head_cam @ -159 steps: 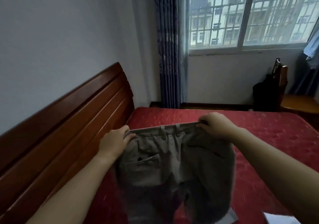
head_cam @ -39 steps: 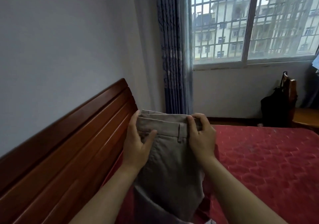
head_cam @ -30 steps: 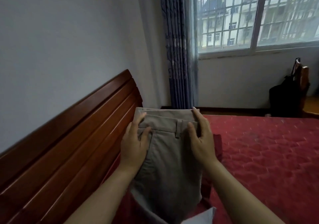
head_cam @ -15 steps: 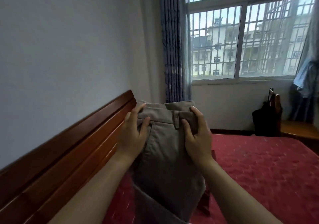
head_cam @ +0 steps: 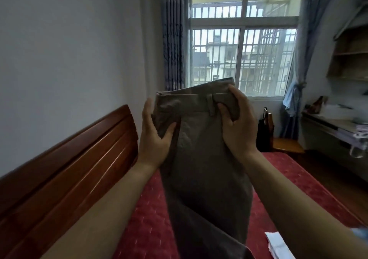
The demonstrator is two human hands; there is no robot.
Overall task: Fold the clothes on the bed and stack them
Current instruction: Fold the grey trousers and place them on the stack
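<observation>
A pair of khaki trousers (head_cam: 205, 169), folded lengthwise, hangs in the air above the red bedspread (head_cam: 151, 225). My left hand (head_cam: 154, 137) grips the waistband's left edge, thumb in front and fingers behind. My right hand (head_cam: 238, 127) holds the right end of the waistband near a belt loop, thumb on the front. The legs drop out of view at the bottom. A white folded item (head_cam: 278, 246) lies on the bed at the lower right, partly cut off.
A wooden headboard (head_cam: 65, 171) runs along the left wall. Ahead are a barred window (head_cam: 241, 59) and blue curtains (head_cam: 173, 35). A chair with a black bag (head_cam: 263, 133) stands past the bed. A cluttered desk (head_cam: 336, 131) and shelves line the right wall.
The trousers went from spread wide at the waist to doubled lengthwise. Both hands have since lifted them higher off the bed, and my view has tilted up.
</observation>
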